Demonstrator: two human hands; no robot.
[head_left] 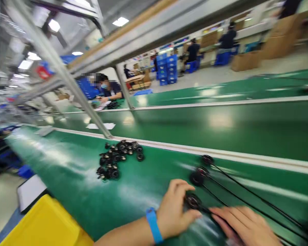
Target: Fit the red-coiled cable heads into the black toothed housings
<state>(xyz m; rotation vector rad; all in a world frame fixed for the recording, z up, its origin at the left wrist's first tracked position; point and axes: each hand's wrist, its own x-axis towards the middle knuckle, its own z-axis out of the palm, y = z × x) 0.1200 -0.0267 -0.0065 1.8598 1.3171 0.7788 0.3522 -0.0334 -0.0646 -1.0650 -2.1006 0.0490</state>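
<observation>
Pinching a black round part, the left hand closes thumb and fingers around it. Just beside, the right hand lies flat with fingers extended on the black cable.

Counter: green surface with a white edge strip. Small round parts: black, heaped. Round part at the left hand: black, with a black cable. Wristband on the left wrist: bright blue. Bin at the counter's near edge: yellow. Stacked crates in the background: blue. Frame posts: plain grey metal.
</observation>
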